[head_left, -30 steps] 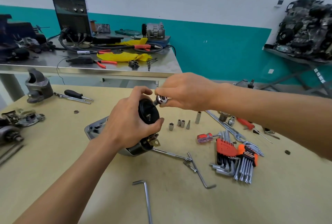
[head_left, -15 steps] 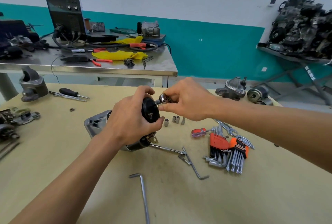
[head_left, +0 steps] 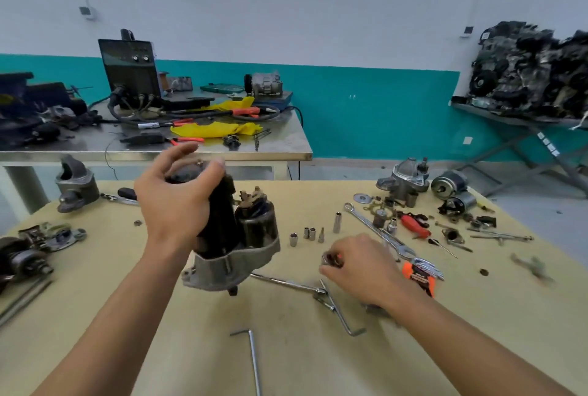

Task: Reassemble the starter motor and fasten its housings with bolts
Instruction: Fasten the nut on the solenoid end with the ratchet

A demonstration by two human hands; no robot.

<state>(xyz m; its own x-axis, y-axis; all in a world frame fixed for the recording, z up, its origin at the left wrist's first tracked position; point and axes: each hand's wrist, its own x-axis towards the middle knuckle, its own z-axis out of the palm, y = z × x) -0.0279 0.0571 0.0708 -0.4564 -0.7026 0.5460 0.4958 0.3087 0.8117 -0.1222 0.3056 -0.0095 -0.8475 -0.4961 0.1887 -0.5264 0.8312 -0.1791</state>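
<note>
**Risk check: motor stood on end, one hand steadying**

The worktop (head_left: 318, 364) carries the motor (head_left: 251, 236) near its middle, upright, with the grey nose housing down and the black body and solenoid pointing up. We cannot tell whether it sits fully on the worktop or is slightly raised.

The left hand (head_left: 178, 201) grips the top of the black body, fingers curled over the end cap. The right hand (head_left: 359, 271) is low over the worktop, well apart from the motor, and pinches a small metal part (head_left: 327, 258). The blur hides what kind of part it is.

We judge the following hazards:

- Tipping: the motor is tall on a narrow, uneven base. A loose grip would let it fall.
- Obstruction: the long wrench (head_left: 286, 282) lies just beside the housing and could rock it.
- Separation: we cannot see whether the bolts are seated. Lifting by the body alone could part the housings.
- Loss: the sockets (head_left: 307, 233) stand near the right hand. A careless sweep would scatter them.
</note>
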